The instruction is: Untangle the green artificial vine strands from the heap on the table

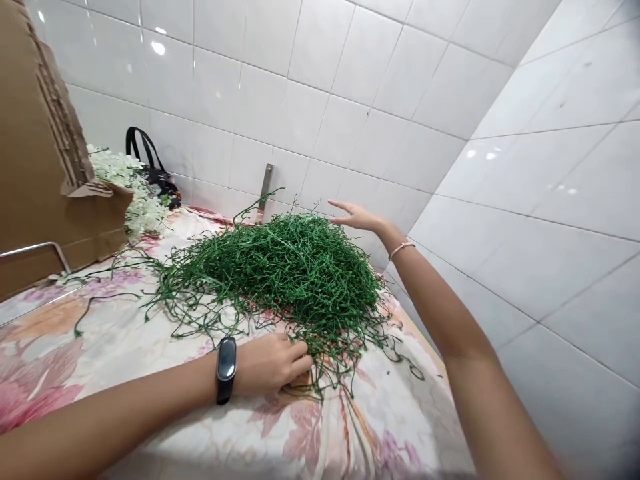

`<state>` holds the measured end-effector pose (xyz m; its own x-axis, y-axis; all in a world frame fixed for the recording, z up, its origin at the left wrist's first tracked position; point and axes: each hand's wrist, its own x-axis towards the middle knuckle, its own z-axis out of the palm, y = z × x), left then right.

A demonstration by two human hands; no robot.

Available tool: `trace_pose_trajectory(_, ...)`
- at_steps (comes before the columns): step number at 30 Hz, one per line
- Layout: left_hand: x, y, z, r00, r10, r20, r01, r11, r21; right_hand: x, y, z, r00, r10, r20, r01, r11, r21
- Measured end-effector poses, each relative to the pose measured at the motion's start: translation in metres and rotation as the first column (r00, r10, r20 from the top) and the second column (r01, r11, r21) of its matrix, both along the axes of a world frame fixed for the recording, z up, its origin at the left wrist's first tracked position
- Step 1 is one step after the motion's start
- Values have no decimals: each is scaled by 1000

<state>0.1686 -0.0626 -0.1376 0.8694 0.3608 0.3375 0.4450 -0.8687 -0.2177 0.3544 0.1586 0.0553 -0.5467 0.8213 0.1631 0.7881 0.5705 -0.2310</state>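
A large tangled heap of thin green stems (295, 267), which look like artificial flower stems, lies on a floral cloth (200, 417). At the heap's near edge, my left hand (273, 363) rests low with its fingers curled over some stems; its fingertips are partly hidden. A dark smart band (227, 370) is on that wrist. My right hand (355, 217) is at the top of the far right side of the heap, fingers stretched and apart, holding nothing. That wrist wears a thin bracelet (401, 249).
A cardboard box (55, 200) stands at left, with white artificial flowers (145, 200) and a black bag (157, 177) behind it. A flat metal strip (267, 190) leans on the tiled wall (310, 107). Loose stems trail left. A bent metal rod (57, 250) sits by the box.
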Motion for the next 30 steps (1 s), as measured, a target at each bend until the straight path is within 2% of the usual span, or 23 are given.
trace_pose_trajectory(4, -1, 0, -1, 1000, 2, 11, -3, 999, 46, -10, -49, -16, 984, 175, -36, -176, 984, -33)
trace_pose_trajectory(7, -2, 0, -2, 999, -8, 36, 4, 996, 92, -14, -78, -30, 980, 194, -43, -190, 979, 76)
trace_pose_trajectory(11, -2, -1, -2, 999, 2, 49, -10, 987, 163, -32, -111, -47, 946, 310, 94, -324, 919, 225)
trace_pose_trajectory(13, -2, -3, -1, 999, 3, 37, -10, 984, 180, -46, -120, -56, 931, 310, 194, -355, 894, 274)
trace_pose_trajectory(16, -4, -5, 1, 1000, -9, 27, 3, 977, 212, -67, -116, -70, 941, 168, 295, -270, 896, 352)
trace_pose_trajectory(19, -5, -7, 5, 999, -28, 25, 21, 971, 239, -84, -95, -81, 955, 53, 293, -179, 889, 421)
trace_pose_trajectory(22, -7, -6, 7, 999, -34, 42, 22, 963, 267, -95, -73, -82, 956, -3, 295, -140, 876, 463)
trace_pose_trajectory(25, -8, -4, 9, 995, -36, 89, 7, 954, 299, -101, -60, -69, 959, -20, 281, -131, 852, 507)
trace_pose_trajectory(30, -15, -2, 9, 971, -32, 235, -51, 940, 339, -101, -54, -31, 985, -54, 163, -59, 785, 617)
